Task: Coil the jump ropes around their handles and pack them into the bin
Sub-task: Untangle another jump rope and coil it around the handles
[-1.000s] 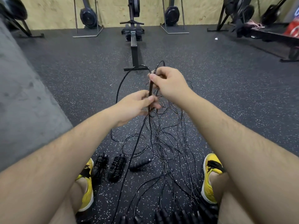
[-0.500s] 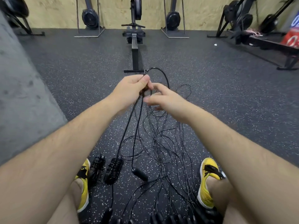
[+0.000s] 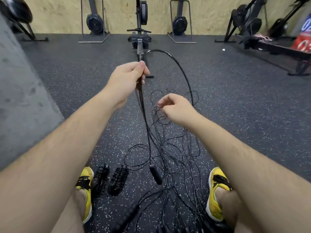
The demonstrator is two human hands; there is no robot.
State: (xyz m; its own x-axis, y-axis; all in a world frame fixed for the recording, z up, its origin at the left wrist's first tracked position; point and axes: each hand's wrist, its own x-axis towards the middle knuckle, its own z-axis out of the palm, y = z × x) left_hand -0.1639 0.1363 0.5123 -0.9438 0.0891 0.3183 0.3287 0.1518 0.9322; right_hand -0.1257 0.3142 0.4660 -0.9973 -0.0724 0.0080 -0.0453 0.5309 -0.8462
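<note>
The person sits on the speckled black rubber floor [image 3: 235, 101] with the work laid between two yellow shoes [image 3: 217, 190], which keeps every rope within arm's reach. The left hand [image 3: 127, 76] is raised and closed in a fist around a thick black jump rope [image 3: 142, 105]. The strands are gripped together so that they fall straight and pull free of the mess below. From the top of that fist the rope arcs up and over to the right in a wide loop. Below the fist it runs down to a black cylindrical handle [image 3: 155, 174] that hangs low near the floor, its weight drawing the line taut. The right hand [image 3: 176, 108] sits lower, over the tangle of thin black cords [image 3: 171, 148], with its fingers loosely curled. Whether it pinches one of those fine strands or only hovers among them cannot be told from here, though its place suggests it is sorting this rope from the rest. Two tightly wound black rope bundles [image 3: 109, 179] lie side by side just beside the left shoe, probably set apart as finished. The bin is not in sight, so packing looks some way off, with much of the tangle left to coil.
</note>
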